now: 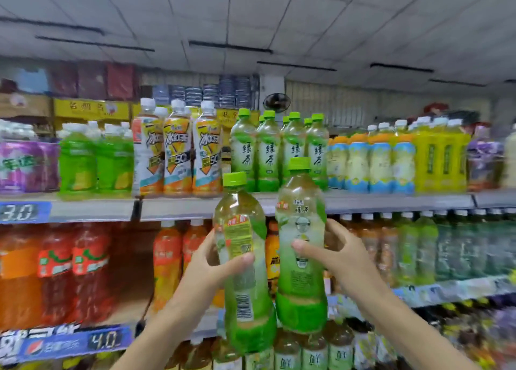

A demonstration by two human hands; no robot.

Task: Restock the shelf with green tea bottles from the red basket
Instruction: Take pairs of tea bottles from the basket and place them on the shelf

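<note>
I hold two green tea bottles upright in front of the shelves, side by side and almost touching. My left hand (216,260) grips the left bottle (245,280) around its middle. My right hand (339,253) grips the right bottle (301,266), which sits slightly higher. Both have green caps and green bases. Their caps reach the level of the top shelf (178,206), where a row of matching green tea bottles (279,152) stands just behind them. The red basket is out of view.
On the top shelf, iced tea bottles (178,154) stand left of the green tea and blue-labelled bottles (371,163) to its right. The lower shelf holds large red and orange drink bottles (72,266) and more tea bottles (418,246). Price tags (19,212) line the edges.
</note>
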